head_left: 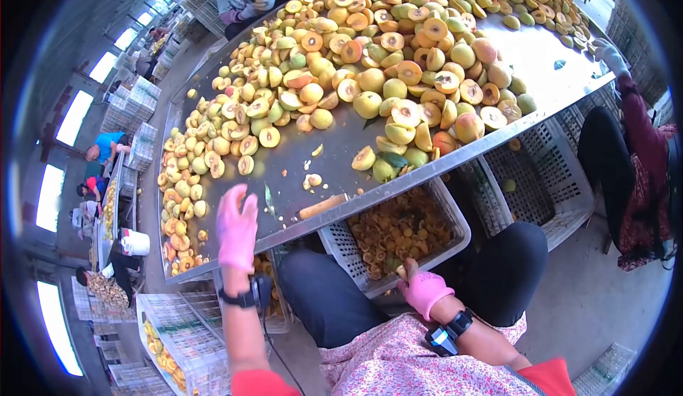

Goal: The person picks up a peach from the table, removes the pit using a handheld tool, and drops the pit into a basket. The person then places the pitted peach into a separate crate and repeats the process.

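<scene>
Left hand, fingers apart, is at table edge, right hand by crate, grip can't be told; likely reach step, next needs pinching fruit halves.

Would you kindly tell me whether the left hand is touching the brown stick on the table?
Apart: the head view shows table surface between the left hand and the brown stick.
</scene>
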Action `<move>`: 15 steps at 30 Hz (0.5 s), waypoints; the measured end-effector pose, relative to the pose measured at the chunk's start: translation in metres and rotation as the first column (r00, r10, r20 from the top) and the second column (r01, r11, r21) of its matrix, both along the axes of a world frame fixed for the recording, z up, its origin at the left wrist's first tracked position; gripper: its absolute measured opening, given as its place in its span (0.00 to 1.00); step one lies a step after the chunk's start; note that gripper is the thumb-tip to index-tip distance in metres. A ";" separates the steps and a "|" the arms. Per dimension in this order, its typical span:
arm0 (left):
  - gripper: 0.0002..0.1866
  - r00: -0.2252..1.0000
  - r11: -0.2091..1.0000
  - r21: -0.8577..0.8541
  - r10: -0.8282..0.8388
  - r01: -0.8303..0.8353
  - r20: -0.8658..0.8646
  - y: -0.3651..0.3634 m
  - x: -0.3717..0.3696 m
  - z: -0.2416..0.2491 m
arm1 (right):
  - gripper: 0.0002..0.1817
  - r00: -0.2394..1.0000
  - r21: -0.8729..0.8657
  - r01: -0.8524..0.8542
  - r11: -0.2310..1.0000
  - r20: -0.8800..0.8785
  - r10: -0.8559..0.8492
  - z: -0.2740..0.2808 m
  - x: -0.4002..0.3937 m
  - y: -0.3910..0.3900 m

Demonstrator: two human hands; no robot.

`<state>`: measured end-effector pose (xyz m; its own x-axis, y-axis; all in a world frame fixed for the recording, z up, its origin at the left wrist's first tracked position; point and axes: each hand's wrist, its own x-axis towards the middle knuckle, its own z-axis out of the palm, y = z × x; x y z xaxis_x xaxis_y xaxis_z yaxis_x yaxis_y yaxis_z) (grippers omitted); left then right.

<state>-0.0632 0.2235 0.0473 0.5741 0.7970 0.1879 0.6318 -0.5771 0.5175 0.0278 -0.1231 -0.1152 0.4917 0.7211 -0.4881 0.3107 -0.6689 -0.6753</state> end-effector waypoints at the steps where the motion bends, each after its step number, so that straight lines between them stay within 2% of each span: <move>1: 0.23 0.999 0.999 -0.030 0.013 -0.014 -0.046 0.019 0.027 -0.005 | 0.27 1.000 -0.004 -0.022 1.000 -0.008 0.022 0.001 0.000 -0.002; 4: 0.26 0.973 0.968 0.223 -0.068 0.118 -0.221 0.108 0.091 -0.047 | 0.21 1.000 -0.008 -0.028 1.000 -0.014 0.028 -0.003 0.002 -0.006; 6: 0.27 0.962 0.971 0.211 -0.051 0.110 -0.267 0.140 0.126 -0.063 | 0.21 0.999 -0.005 -0.014 1.000 -0.039 0.014 -0.001 0.005 -0.003; 8: 0.30 0.886 0.948 0.242 -0.077 0.207 -0.457 0.176 0.143 -0.094 | 0.19 0.998 -0.015 -0.058 0.998 -0.015 0.057 0.004 0.007 -0.001; 10: 0.35 0.848 0.981 0.167 0.004 0.099 -0.529 0.169 0.158 -0.086 | 0.20 0.996 -0.004 -0.085 0.996 -0.031 0.085 -0.005 0.006 -0.001; 11: 0.34 0.839 0.977 0.198 0.042 0.080 -0.543 0.172 0.157 -0.091 | 0.20 0.996 0.014 -0.081 0.997 -0.046 0.081 -0.006 0.006 -0.001; 12: 0.34 0.806 0.985 0.134 -0.012 0.113 -0.591 0.167 0.154 -0.084 | 0.21 0.994 0.031 -0.087 0.996 -0.067 0.088 -0.001 0.007 -0.001; 13: 0.33 0.744 0.976 0.138 -0.032 0.167 -0.667 0.165 0.148 -0.083 | 0.21 0.989 0.000 -0.114 0.994 -0.098 0.113 0.010 0.011 0.003; 14: 0.33 0.778 0.978 0.041 -0.136 0.203 -0.614 0.143 0.140 -0.062 | 0.21 0.987 0.030 -0.128 0.991 -0.094 0.130 0.003 0.009 0.004; 15: 0.32 0.840 0.969 0.124 -0.118 0.214 -0.529 0.139 0.129 -0.070 | 0.21 0.985 0.033 -0.145 0.989 -0.085 0.148 0.004 0.008 0.005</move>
<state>0.0663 0.3622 -0.0230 0.7467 0.6635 -0.0473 0.6650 -0.7463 0.0287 0.0361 -0.1182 -0.1117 0.3364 0.7954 -0.5042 0.3433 -0.6021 -0.7208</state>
